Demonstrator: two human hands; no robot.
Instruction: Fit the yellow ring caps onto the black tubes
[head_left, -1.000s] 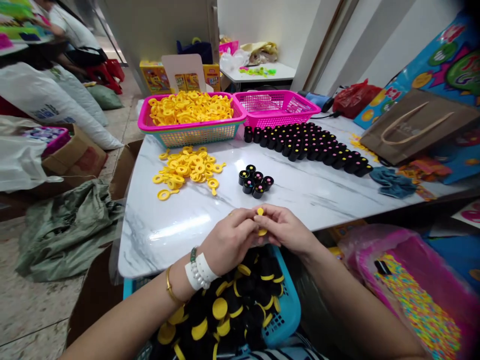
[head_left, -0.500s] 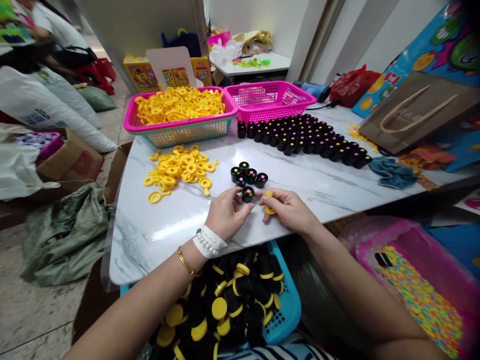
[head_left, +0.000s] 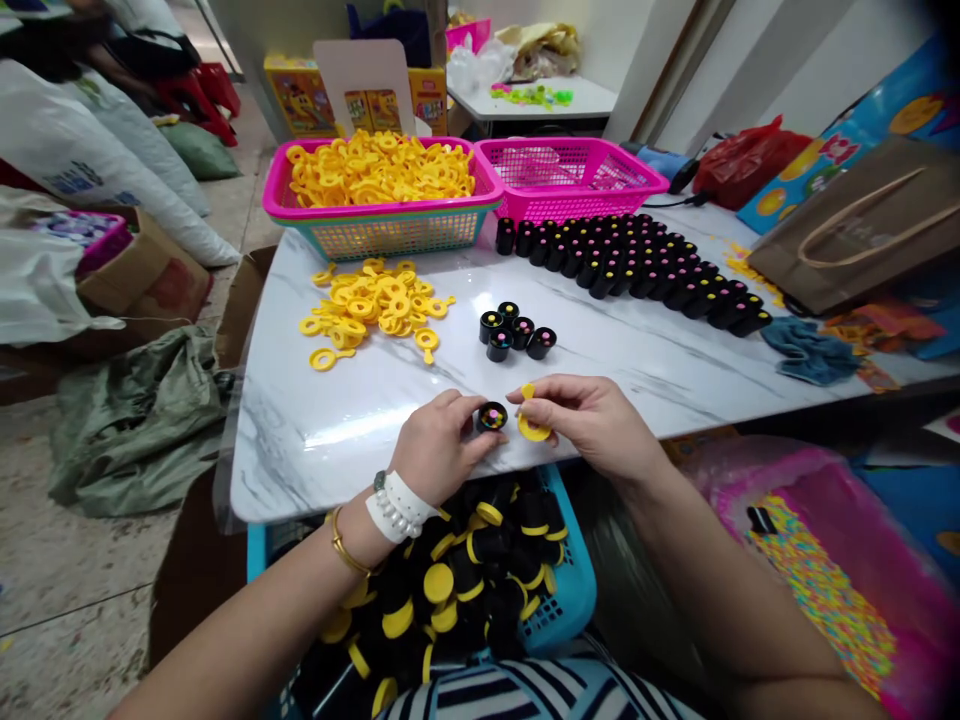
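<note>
Black cup now nearer, pinched in left hand; yellow ring in right hand.

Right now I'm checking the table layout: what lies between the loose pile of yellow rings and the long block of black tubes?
In the head view, a small cluster of five black tubes stands between the yellow rings and the block of black tubes, with bare marble around it.

Bright, even indoor light over my work. Soft white glare on marble tabletop just left of my left hand. Shadows faint and short under my hands. Centre sharp; edges stretched and bowed by wide lens, dark vignette in top right corner. Pink bin at lower right smeared, out of focus.
</note>
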